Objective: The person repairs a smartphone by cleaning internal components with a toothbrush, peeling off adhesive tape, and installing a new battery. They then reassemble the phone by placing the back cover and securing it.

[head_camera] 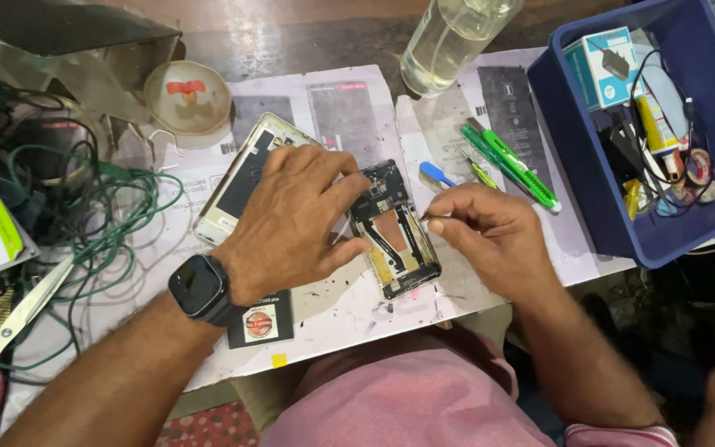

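Left hand [291, 223] flat, fingers spread, palm down; right hand [490, 236] fingertips pinched.

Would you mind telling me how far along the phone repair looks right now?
Done: the back cover is off and lies beside the opened phone, whose insides show. In hand: the left hand steadies the phone while the right hand pinches a thin tool at its edge. Left: the phone is still uncovered.
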